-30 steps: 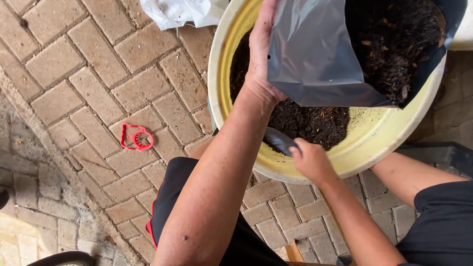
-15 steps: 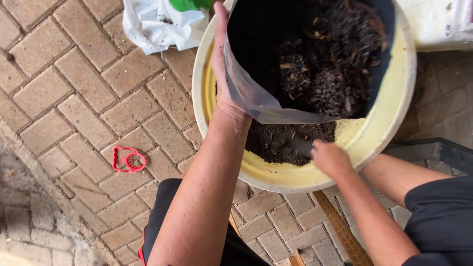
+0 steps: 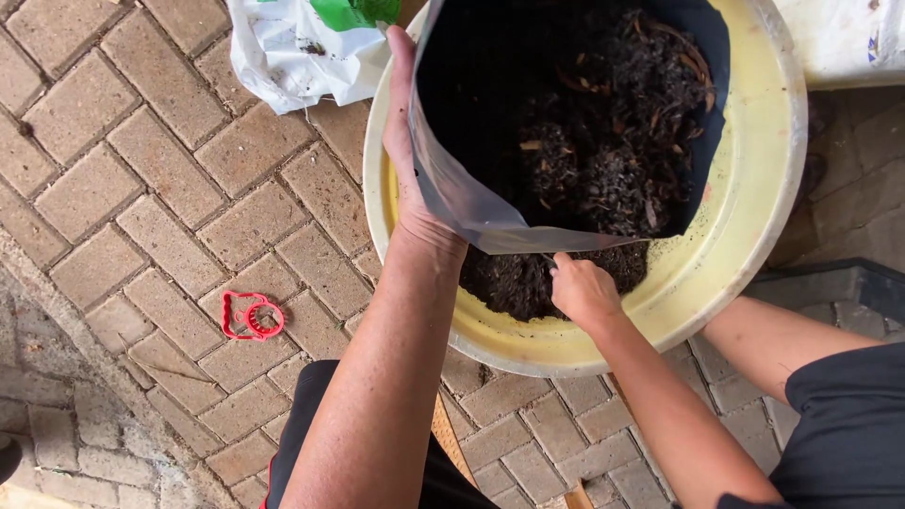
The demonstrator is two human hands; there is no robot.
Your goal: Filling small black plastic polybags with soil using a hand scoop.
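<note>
The floor (image 3: pixel 141 188) is paved with tan bricks laid in a herringbone pattern, lit by soft, even daylight. A small red plastic piece (image 3: pixel 251 316) lies on the bricks. A crumpled white bag (image 3: pixel 292 57) sits at the top edge.

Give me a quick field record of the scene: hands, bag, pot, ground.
left hand: grips the side of the bag, over the pot's rim
right hand: closed, in the pot just below the bag's lower edge; what it holds is hidden
bag: dark plastic, open, full of dark soil, sits inside the pot
pot: large, round, pale yellow, some soil at its bottom
ground: brick paving
other items: red clip on the bricks; white bag beside the pot
</note>
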